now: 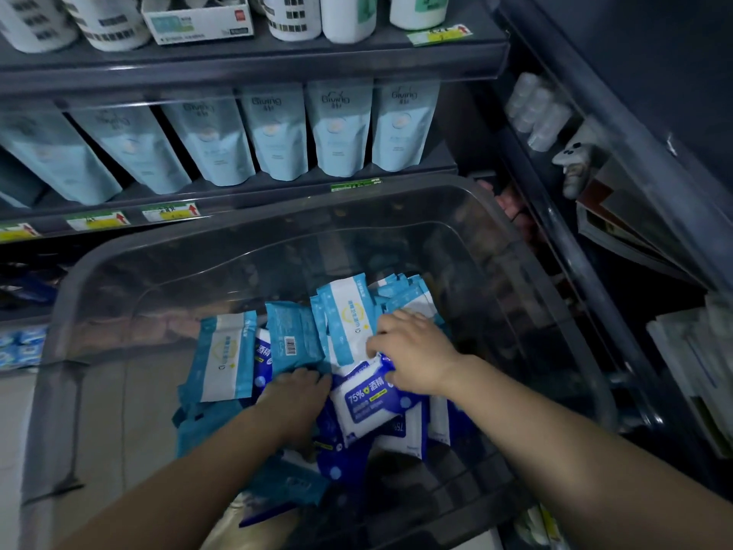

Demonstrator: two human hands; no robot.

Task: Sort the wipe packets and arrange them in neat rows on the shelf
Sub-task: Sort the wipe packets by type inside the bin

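Note:
A clear plastic bin [131, 295] in front of me holds a jumble of wipe packets. Light blue packets with a white band [227, 357] lie at the left and back. Dark blue and white 75% alcohol packets [367, 402] are piled in the middle. My right hand [412, 351] reaches in from the right, fingers curled on the top edge of a dark blue packet and touching a light blue packet [349, 323]. My left hand [295, 398] is pushed down among the packets, its fingers hidden beneath them.
Dark shelves stand behind the bin. One shelf [238, 192] carries a row of pale blue stand-up pouches [341, 125]; above are white bottles [293, 13] and a box. A side rack [618, 216] at the right holds small items and booklets.

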